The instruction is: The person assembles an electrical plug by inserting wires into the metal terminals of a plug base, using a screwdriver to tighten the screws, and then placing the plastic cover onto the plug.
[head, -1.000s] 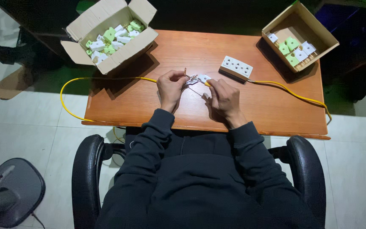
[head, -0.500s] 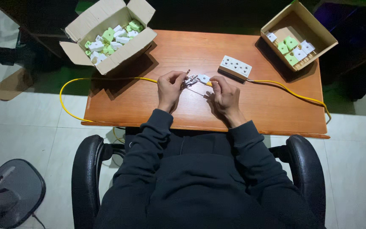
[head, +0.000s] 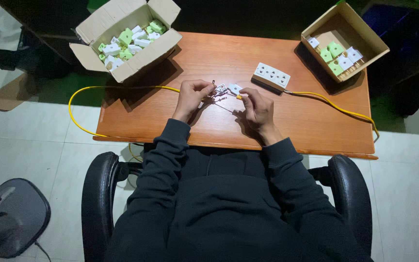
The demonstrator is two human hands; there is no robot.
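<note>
Fingers of your left hand [head: 192, 97] and right hand [head: 257, 107] grip closed on a small white plug [head: 228, 89], socket strip [head: 271, 76] at two o'clock on the counter [head: 287, 121].

the small white plug part [head: 227, 89] between the left hand [head: 193, 97] and right hand [head: 257, 107] is too tiny to read, its thin wires lost against the fingers. the yellow cable [head: 328, 103] drops behind the orange wooden table [head: 297, 126] at its right edge. the grey round fan base [head: 10, 218] gets cut by the left edge. the black office chair [head: 103, 194] runs off the bottom.
</note>
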